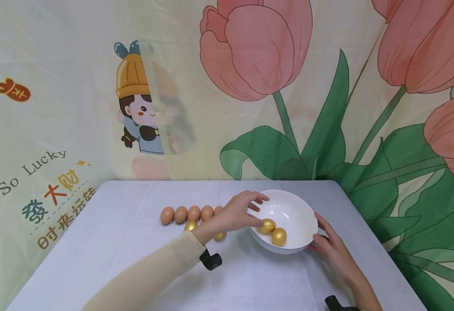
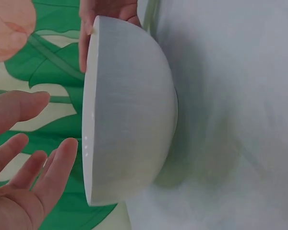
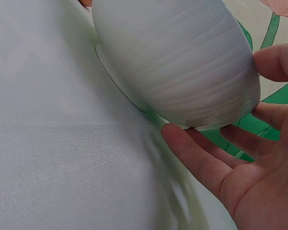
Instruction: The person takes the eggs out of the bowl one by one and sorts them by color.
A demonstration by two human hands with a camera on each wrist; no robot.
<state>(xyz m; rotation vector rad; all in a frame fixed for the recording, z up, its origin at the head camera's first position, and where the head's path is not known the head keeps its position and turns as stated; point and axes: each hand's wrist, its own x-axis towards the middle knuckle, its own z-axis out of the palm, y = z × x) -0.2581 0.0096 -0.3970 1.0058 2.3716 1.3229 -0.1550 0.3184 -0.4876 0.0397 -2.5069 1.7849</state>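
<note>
A white bowl (image 1: 298, 214) stands on the table with two gold eggs inside, one gold egg (image 1: 279, 236) near the front and another gold egg (image 1: 268, 226) beside it. Over the bowl's left rim reaches my left hand (image 1: 243, 211), its thumb close to the second egg. In the left wrist view that hand (image 2: 26, 167) has its fingers spread apart with nothing between them. My right hand (image 1: 333, 250) holds the bowl at its right side. The right wrist view shows the thumb at the rim and the fingers (image 3: 197, 155) against the outer wall.
Several brown eggs (image 1: 181, 214) lie in a row left of the bowl. In front of them are more gold eggs (image 1: 220, 236), partly hidden by my left forearm. A white cloth covers the table (image 1: 250, 280); a printed tulip curtain (image 1: 188, 86) hangs behind it.
</note>
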